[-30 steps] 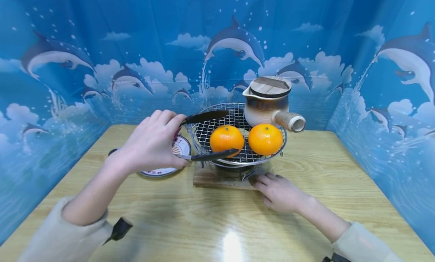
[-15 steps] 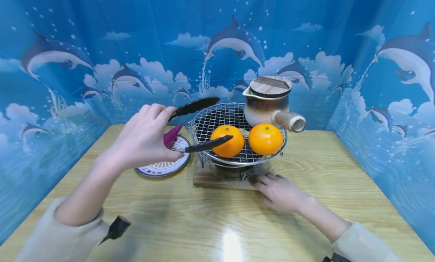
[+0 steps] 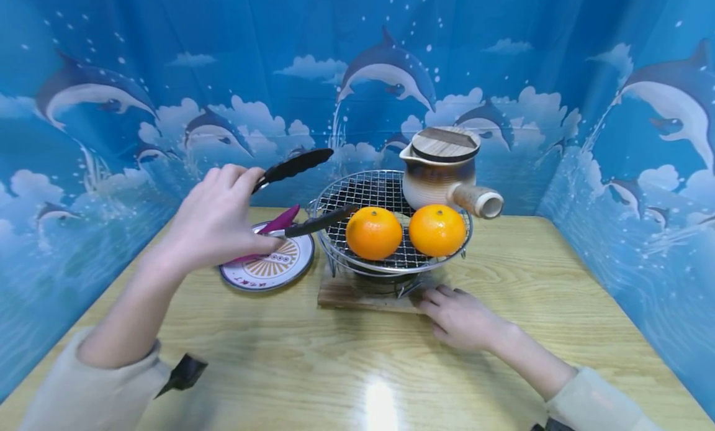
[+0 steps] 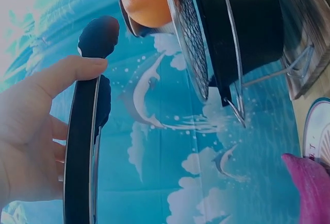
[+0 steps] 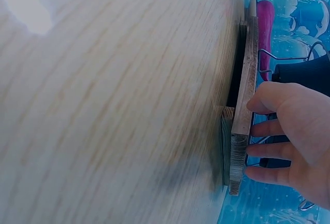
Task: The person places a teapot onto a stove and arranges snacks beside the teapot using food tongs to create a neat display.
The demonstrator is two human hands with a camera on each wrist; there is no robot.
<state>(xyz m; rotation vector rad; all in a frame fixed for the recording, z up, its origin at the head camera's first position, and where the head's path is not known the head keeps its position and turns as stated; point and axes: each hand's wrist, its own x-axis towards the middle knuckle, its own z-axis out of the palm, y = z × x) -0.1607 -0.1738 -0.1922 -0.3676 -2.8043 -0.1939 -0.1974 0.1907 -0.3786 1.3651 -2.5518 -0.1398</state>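
Note:
My left hand (image 3: 215,223) grips black-tipped tongs (image 3: 321,221), whose two arms are spread apart at the left of the grill; in the left wrist view the thumb lies across the tongs (image 4: 82,147). Two oranges (image 3: 373,233) (image 3: 437,230) sit on the round wire grill (image 3: 357,192). A purple sweet potato (image 3: 282,220) lies on the white plate (image 3: 268,284), partly behind my left hand. With its fingertips, my right hand (image 3: 463,318) touches the wooden board (image 3: 357,299) under the stove; the right wrist view shows the fingers against the board's edge (image 5: 242,121).
A brown and cream teapot (image 3: 432,182) with a wooden lid stands on the back right of the grill, its handle (image 3: 477,199) pointing to the front right. Blue dolphin-print cloth surrounds the wooden table (image 3: 313,369) at the back and sides.
My left hand has drawn the tongs left, away from the left orange and the grill, uncovering more of the plate and the sweet potato. My right hand stays at the board.

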